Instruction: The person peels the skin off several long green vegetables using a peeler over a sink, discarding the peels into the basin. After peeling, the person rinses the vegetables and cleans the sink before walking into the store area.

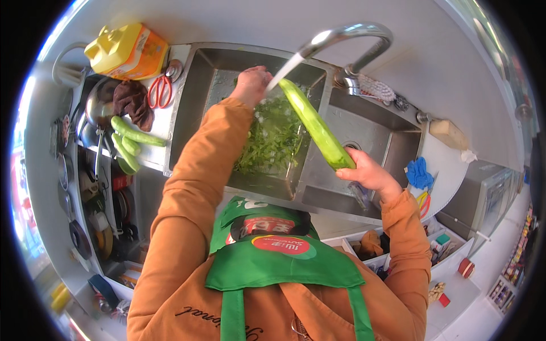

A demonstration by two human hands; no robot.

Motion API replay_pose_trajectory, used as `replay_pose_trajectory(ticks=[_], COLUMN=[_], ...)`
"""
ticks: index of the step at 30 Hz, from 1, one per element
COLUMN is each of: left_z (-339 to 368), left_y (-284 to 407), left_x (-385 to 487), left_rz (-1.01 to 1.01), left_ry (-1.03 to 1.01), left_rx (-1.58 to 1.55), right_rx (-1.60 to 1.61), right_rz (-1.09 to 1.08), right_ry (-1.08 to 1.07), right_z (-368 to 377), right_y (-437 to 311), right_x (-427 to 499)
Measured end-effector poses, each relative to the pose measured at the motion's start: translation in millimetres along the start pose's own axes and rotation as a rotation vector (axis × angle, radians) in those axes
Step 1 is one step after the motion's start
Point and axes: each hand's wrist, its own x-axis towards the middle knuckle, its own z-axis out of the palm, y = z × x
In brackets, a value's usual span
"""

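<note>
My right hand grips the lower end of a long, pale green vegetable, likely a peeled cucumber or gourd. Its far end slants up beside the running water from the chrome faucet. Close to that stream, my left hand is held over the left sink basin with its fingers curled. Whether anything is in those fingers is hidden. Below, leafy greens lie in water in the same basin.
The right basin has a drain. Several green cucumbers, a brown cloth, red-handled scissors and a yellow jug occupy the left counter. Blue gloves or cloth and another pair of scissors lie at right.
</note>
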Motion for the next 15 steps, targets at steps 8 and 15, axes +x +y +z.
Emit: replay_pose_trajectory(ticks=[8,15], left_z=[15,51], left_y=[50,73], left_x=[-96,-102], left_rz=[0.765,0.74], left_ry=[-0.154,-0.786], left_rx=[1.839,2.086], right_rx=[-0.819,-0.998], right_rz=[-0.08,-0.351], right_ry=[0.333,0.302], right_z=[-3,-1], right_y=[-17,-42], right_x=[50,116])
